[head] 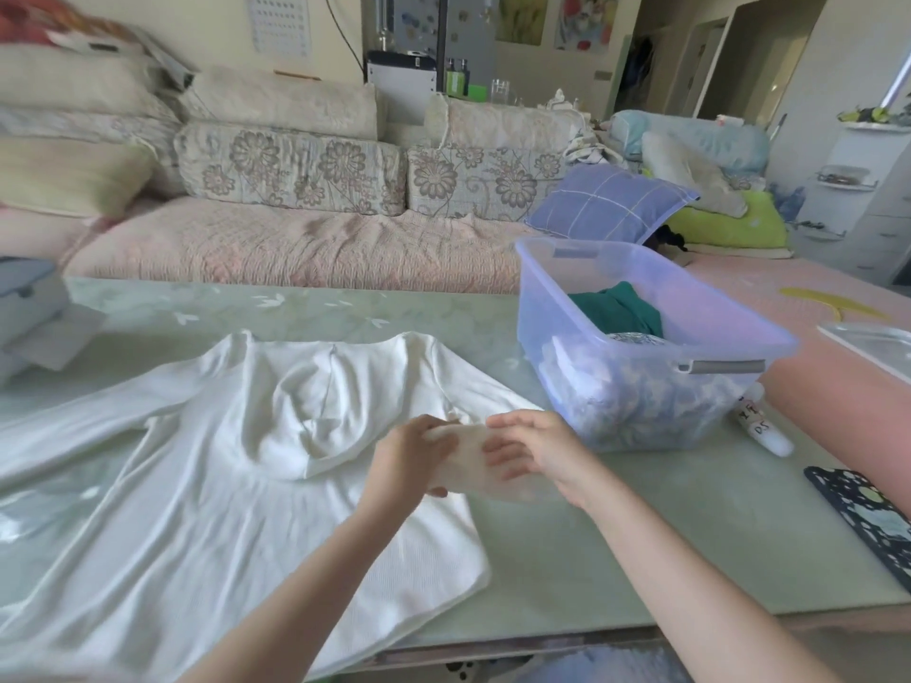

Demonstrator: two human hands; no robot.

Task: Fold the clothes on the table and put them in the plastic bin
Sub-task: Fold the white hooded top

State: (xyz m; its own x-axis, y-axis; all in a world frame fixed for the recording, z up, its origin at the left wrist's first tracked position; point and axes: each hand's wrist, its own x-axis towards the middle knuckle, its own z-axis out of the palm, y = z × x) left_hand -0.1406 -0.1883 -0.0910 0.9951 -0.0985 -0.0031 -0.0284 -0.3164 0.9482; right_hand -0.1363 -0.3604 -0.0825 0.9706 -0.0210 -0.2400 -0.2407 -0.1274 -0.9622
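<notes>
left hand (411, 458) and right hand (535, 451) each grip a sleeve end of the white hoodie (222, 465) spread on the worktop (616, 525), near the plastic bin (540, 308).

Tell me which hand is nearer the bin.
Right. The right hand grips the sleeve just short of the bin; the left hand grips the same sleeve farther left, over the hoodie.

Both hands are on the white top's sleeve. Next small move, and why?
Probably lay the sleeve across the white top and flatten it. The left hand and right hand hold its end lifted, the other sleeve lies spread out to the left, and the top is unfolded, so not ready for the plastic bin.
</notes>
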